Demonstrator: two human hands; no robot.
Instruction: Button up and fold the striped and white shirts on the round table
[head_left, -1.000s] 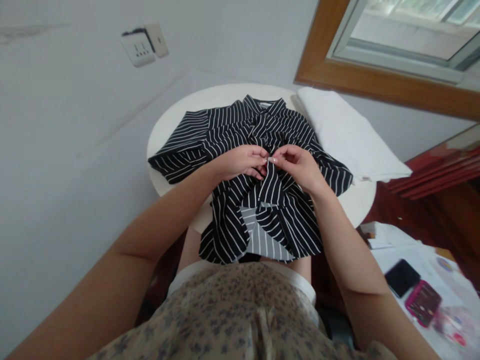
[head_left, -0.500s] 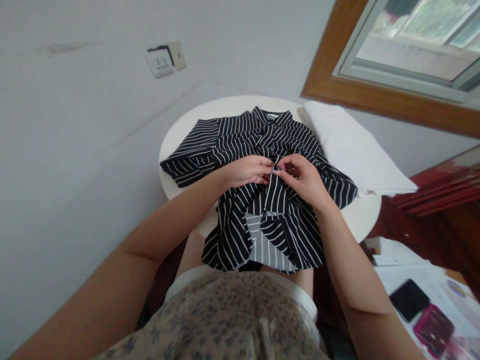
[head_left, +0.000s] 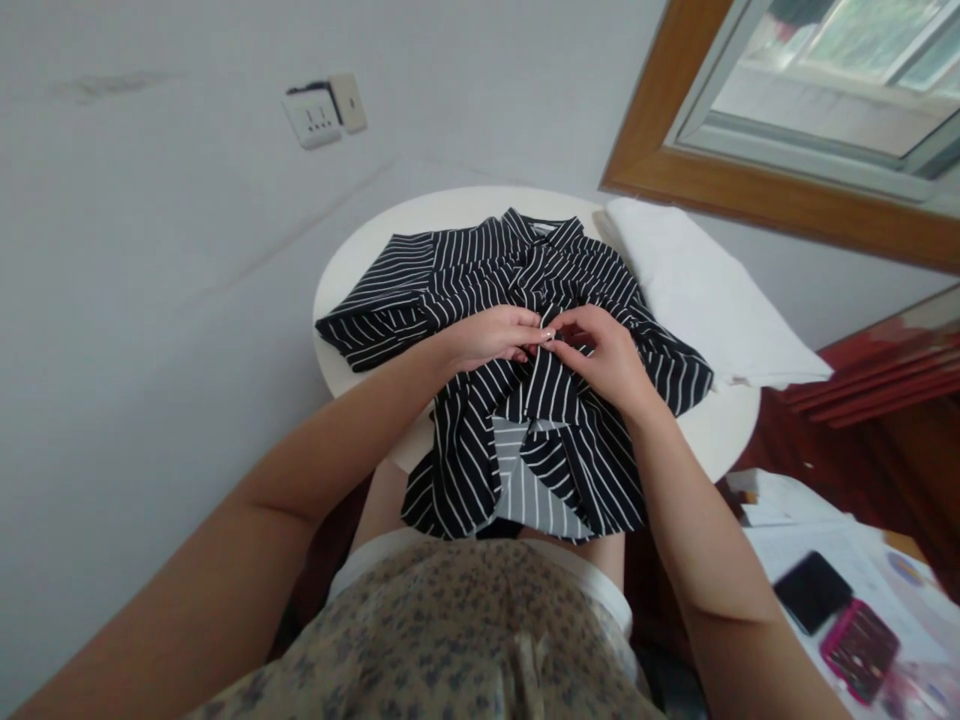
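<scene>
The left hand [head_left: 499,337], fingers slightly curled and close together, pinches the front placket of the striped shirt [head_left: 517,388], which lies across the white round table [head_left: 720,430]. Meeting its fingertips, the right hand [head_left: 609,360] pinches the same edge between thumb and forefinger, remaining fingers bent.

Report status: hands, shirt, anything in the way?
Left hand, right hand: meeting at front of striped shirt. Shirt lies on white table, overhanging near edge. White cloth alongside, not touching either hand.
</scene>
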